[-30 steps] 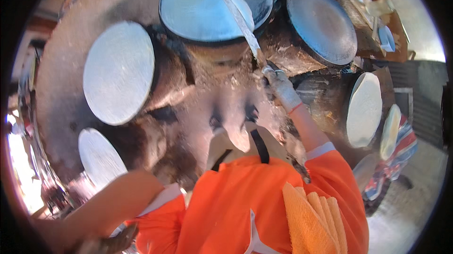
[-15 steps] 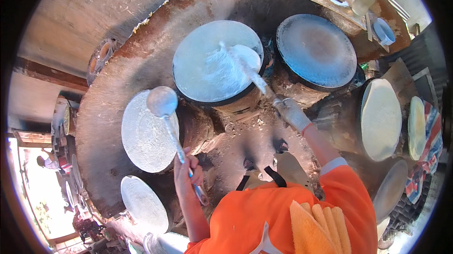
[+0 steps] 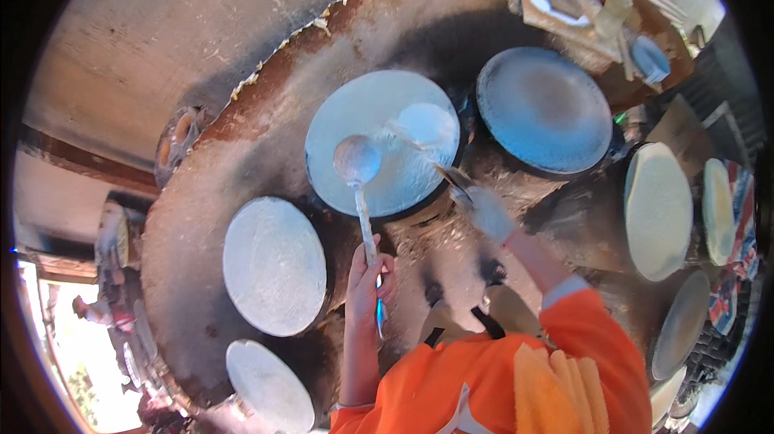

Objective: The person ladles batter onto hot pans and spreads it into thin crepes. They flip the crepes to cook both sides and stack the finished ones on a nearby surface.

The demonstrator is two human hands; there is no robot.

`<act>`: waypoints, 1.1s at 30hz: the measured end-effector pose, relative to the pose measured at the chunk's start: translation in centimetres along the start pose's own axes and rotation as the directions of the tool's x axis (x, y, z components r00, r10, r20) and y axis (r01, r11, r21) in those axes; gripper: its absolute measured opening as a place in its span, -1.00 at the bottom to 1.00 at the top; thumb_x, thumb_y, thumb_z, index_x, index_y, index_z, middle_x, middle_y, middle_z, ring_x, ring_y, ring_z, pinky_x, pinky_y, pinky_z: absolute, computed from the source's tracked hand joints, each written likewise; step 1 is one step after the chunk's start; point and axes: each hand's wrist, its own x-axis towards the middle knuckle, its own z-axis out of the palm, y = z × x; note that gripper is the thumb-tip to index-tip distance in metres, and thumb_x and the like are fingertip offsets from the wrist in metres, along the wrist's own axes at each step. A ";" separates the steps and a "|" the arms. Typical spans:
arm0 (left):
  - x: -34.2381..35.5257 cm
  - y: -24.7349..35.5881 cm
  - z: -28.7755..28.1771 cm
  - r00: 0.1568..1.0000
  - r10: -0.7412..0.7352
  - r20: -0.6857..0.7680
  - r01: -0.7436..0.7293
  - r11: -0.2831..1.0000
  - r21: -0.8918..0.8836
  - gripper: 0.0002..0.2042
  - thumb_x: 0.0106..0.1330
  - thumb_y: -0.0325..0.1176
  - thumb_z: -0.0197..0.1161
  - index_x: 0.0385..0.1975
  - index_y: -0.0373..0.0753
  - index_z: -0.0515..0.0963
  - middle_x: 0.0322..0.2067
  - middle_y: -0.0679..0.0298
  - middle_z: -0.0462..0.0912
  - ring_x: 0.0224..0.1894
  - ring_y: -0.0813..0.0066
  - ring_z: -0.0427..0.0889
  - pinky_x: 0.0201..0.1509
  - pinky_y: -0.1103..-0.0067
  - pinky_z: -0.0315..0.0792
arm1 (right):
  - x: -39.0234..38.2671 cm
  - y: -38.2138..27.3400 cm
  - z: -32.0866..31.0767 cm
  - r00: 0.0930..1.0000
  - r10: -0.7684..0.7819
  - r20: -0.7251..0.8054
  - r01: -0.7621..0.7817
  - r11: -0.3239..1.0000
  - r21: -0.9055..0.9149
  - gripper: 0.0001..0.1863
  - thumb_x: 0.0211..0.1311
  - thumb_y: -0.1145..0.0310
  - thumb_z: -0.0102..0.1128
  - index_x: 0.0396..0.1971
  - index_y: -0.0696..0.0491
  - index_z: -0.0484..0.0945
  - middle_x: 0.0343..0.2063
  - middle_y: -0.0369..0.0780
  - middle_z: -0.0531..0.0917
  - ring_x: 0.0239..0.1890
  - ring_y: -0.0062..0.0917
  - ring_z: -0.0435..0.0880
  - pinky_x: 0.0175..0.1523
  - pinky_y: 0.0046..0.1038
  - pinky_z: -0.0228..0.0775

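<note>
In front of me a round griddle (image 3: 334, 124) is coated with thin, wet, pale batter. A brighter round patch shows on its right part; I cannot tell what it is. My left hand (image 3: 371, 277) is closed around the handle of a metal ladle (image 3: 357, 160), whose round bowl is over the left half of that griddle. My gloved right hand (image 3: 486, 212) grips a stick-like spreader (image 3: 443, 172) at the griddle's right edge. Motion blurs its far end, which reaches over the batter.
Right of the coated griddle stands a bare, dark-centred griddle (image 3: 544, 107). Pale sheets lie on griddles at left (image 3: 274, 265) and lower left (image 3: 270, 386). A flatbread (image 3: 659, 212) covers another at right. A cluttered board (image 3: 564, 23) and a blue cup (image 3: 650, 59) sit at upper right.
The ladle has swung from above the left griddle to over the middle one. My right hand has drawn the spreader back, and the streaky batter now looks smoother. The view has shifted slightly.
</note>
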 end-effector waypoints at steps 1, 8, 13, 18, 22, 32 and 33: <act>0.9 -0.1 -0.2 0.999 -0.016 0.032 0.016 1.000 -0.010 -0.69 0.34 -0.43 -0.11 0.08 -0.11 0.19 -0.46 0.29 0.40 -0.79 0.74 0.16 -0.77 0.76 0.10 | -1.7 2.6 2.0 0.990 0.053 -0.133 -0.018 0.967 0.254 -0.76 0.23 0.45 -0.10 -0.14 0.17 0.44 -0.40 -0.20 0.55 -0.42 -0.52 0.56 -0.40 -0.55 0.42; 1.7 1.5 -1.3 0.997 -0.024 0.077 0.028 0.998 -0.059 -0.71 0.35 -0.39 -0.11 0.06 -0.16 0.22 -0.49 0.26 0.40 -0.79 0.76 0.13 -0.77 0.78 0.07 | -4.6 3.3 3.6 0.904 0.428 -0.015 -0.117 0.281 0.953 -0.58 0.20 0.57 -0.18 0.10 0.19 0.28 -0.41 -0.25 0.46 -0.46 -0.61 0.43 -0.39 -0.70 0.38; 1.8 2.2 -0.7 0.999 -0.013 0.044 0.015 0.999 -0.043 -0.74 0.34 -0.40 -0.11 0.01 -0.21 0.23 -0.51 0.27 0.40 -0.80 0.72 0.19 -0.79 0.74 0.11 | -4.5 4.2 6.3 0.923 0.361 -0.133 -0.293 0.883 0.366 -0.68 0.19 0.47 -0.13 -0.05 0.21 0.35 -0.43 -0.11 0.52 -0.46 -0.50 0.51 -0.35 -0.57 0.41; 3.4 3.8 -0.1 0.996 -0.087 0.022 0.087 0.996 0.013 -0.75 0.36 -0.35 -0.12 -0.01 -0.23 0.25 -0.48 0.26 0.43 -0.81 0.72 0.19 -0.80 0.74 0.10 | -3.8 2.3 4.7 0.887 0.449 0.106 -0.318 0.430 0.845 -0.69 0.21 0.51 -0.16 -0.05 0.25 0.34 -0.35 -0.14 0.53 -0.35 -0.51 0.53 -0.22 -0.62 0.44; 11.1 6.9 2.4 0.998 -0.064 -0.001 0.062 0.964 0.259 -0.76 0.35 -0.30 -0.09 -0.06 -0.23 0.25 -0.53 0.29 0.38 -0.80 0.69 0.20 -0.78 0.69 0.11 | -2.5 5.0 1.7 0.888 0.459 0.006 -0.232 0.436 0.869 -0.74 0.27 0.38 -0.11 -0.14 0.19 0.42 -0.48 -0.24 0.53 -0.44 -0.62 0.49 -0.31 -0.65 0.38; 8.7 5.1 -2.1 0.989 -0.069 -0.128 0.118 0.896 0.429 -0.84 0.31 -0.28 -0.03 -0.27 -0.22 0.24 -0.61 0.32 0.31 -0.80 0.64 0.19 -0.76 0.66 0.14 | -7.5 -3.9 0.0 0.933 0.338 0.120 -0.332 0.688 0.645 -0.73 0.25 0.24 -0.03 -0.13 0.04 0.44 -0.65 -0.46 0.37 -0.68 -0.77 0.28 -0.57 -0.68 0.17; 7.4 4.9 -2.5 0.984 -0.105 -0.146 0.158 0.893 0.421 -0.84 0.31 -0.30 -0.04 -0.25 -0.22 0.24 -0.61 0.32 0.31 -0.81 0.64 0.19 -0.77 0.66 0.14 | -6.3 -4.2 1.6 0.927 0.354 0.123 -0.341 0.661 0.668 -0.72 0.26 0.26 -0.06 -0.08 0.04 0.43 -0.64 -0.46 0.36 -0.69 -0.77 0.27 -0.57 -0.69 0.17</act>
